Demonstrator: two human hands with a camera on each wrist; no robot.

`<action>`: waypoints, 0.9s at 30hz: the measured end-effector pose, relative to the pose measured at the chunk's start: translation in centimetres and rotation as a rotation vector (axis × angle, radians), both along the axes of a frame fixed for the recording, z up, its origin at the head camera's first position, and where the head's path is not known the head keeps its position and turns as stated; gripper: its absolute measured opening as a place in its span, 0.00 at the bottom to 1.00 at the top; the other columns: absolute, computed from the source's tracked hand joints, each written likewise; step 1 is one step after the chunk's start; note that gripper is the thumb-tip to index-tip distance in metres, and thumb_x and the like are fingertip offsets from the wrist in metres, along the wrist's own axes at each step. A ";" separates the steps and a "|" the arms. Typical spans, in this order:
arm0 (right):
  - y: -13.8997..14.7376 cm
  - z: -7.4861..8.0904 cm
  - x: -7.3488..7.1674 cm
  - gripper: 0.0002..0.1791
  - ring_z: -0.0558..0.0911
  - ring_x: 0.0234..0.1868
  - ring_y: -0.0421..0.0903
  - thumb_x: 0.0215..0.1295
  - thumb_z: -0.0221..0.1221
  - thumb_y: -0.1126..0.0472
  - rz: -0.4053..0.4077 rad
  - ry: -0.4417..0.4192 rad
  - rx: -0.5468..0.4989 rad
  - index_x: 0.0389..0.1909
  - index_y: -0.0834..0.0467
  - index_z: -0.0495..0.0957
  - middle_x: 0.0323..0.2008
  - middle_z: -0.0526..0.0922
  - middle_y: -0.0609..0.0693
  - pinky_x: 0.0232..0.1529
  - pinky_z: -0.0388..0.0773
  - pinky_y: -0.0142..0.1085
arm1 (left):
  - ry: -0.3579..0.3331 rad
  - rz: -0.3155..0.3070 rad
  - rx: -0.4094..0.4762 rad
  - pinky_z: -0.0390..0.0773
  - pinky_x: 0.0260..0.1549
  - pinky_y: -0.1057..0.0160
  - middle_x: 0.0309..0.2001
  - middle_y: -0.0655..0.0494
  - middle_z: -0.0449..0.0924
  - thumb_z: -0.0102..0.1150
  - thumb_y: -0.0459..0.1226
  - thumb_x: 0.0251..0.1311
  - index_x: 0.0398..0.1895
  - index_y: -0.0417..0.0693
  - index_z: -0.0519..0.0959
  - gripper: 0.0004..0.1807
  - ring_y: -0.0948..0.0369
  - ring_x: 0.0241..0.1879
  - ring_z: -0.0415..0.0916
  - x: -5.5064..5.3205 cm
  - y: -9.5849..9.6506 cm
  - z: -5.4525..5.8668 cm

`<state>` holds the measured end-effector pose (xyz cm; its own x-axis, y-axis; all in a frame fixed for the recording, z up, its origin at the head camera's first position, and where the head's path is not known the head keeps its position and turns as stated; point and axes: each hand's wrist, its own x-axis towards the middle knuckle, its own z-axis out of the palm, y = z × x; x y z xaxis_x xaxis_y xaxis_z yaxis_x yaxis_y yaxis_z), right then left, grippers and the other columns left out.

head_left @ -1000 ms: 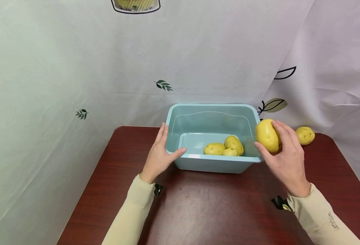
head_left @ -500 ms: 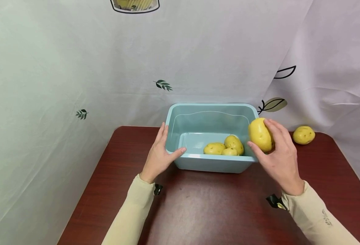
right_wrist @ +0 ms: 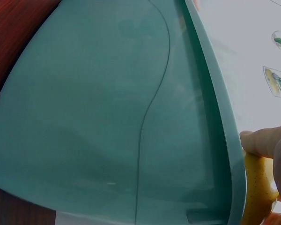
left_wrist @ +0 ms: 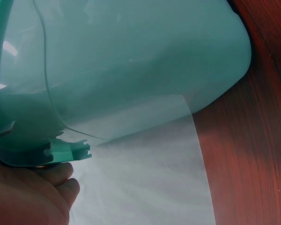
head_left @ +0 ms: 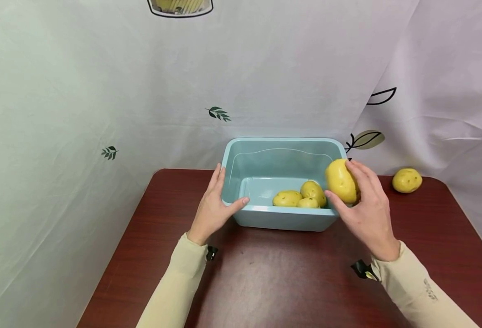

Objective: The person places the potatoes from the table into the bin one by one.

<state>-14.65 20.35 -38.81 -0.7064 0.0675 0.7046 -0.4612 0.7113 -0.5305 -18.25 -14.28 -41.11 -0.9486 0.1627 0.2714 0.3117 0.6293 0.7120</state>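
Note:
A light blue plastic bin (head_left: 282,220) stands at the back of the table. Three yellow potatoes lie together in its front right part, one of them a longish potato (head_left: 287,198). My left hand (head_left: 212,210) touches the bin's front left corner, fingers straight along the side and thumb on the front rim; the left wrist view shows fingertips (left_wrist: 68,187) just beside the rim. My right hand (head_left: 370,214) grips a large potato (head_left: 341,181) between thumb and fingers, over the bin's right rim. In the right wrist view, the rim (right_wrist: 225,112) partly hides this potato.
Another potato (head_left: 406,181) lies on the dark red-brown table (head_left: 265,278), right of the bin near the back edge. Directly behind the bin hangs a pale printed cloth (head_left: 286,82), which also covers the left side.
My right hand has moved left with the large potato, from beside the bin to over its right rim. The left hand, the bin and the potatoes inside have stayed put.

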 end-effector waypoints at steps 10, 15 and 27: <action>-0.4 -0.2 -0.1 0.45 0.74 0.63 0.58 0.45 0.78 0.65 0.008 -0.018 0.013 0.69 0.55 0.74 0.66 0.73 0.55 0.59 0.66 0.28 | -0.002 -0.005 0.004 0.66 0.65 0.46 0.81 0.67 0.37 0.63 0.66 0.56 0.81 0.50 0.47 0.59 0.60 0.77 0.47 0.0 0.0 -0.1; -0.6 -0.4 -0.2 0.44 0.74 0.63 0.58 0.45 0.78 0.65 0.012 -0.019 0.025 0.68 0.56 0.74 0.65 0.74 0.57 0.61 0.67 0.30 | 0.005 -0.007 0.008 0.67 0.65 0.45 0.81 0.65 0.38 0.64 0.66 0.56 0.81 0.49 0.48 0.59 0.58 0.77 0.48 0.0 0.0 -0.1; -1.1 -0.8 -0.4 0.45 0.73 0.62 0.58 0.46 0.78 0.63 0.021 -0.046 0.043 0.69 0.57 0.73 0.65 0.73 0.58 0.59 0.70 0.38 | 0.007 -0.014 0.014 0.66 0.65 0.45 0.81 0.66 0.37 0.64 0.66 0.56 0.81 0.49 0.47 0.59 0.60 0.78 0.46 0.0 0.0 0.0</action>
<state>-15.04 19.25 -39.62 -0.7389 0.0227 0.6735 -0.4524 0.7240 -0.5207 -18.26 -14.32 -41.16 -0.9443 0.1719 0.2807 0.3255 0.6145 0.7186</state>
